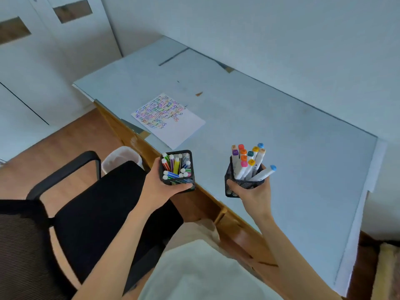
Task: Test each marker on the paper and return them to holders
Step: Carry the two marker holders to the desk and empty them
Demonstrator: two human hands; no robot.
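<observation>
Carrying both mesh holders at once, held up over the desk's near edge rather than set down, probably to bring the whole supply to the paper (171,121) in one trip. Left hand (161,187) wrapped round the near wall of the left holder (177,181), thumb pressed along its front rim; slim white-capped markers (176,166) standing inside, nearer the front edge than the paper. Right hand (252,192) cupping the right holder (231,189) from beneath and behind, fingers curled round the mesh, keeping it tilted toward the camera so the thick markers (246,163) fan out; one blue-capped marker (265,173) leaning far out to the right of the paper's side, at risk of slipping. Paper lying flat on the desk (281,131), beyond both holders and nearer its left end, already crowded with rows of coloured squiggles, leaving the lower half bare for more tests. No brand or legible writing: cap markings too small, squiggles not readable as words. Black chair (91,204) left of the paper, below the desk edge
</observation>
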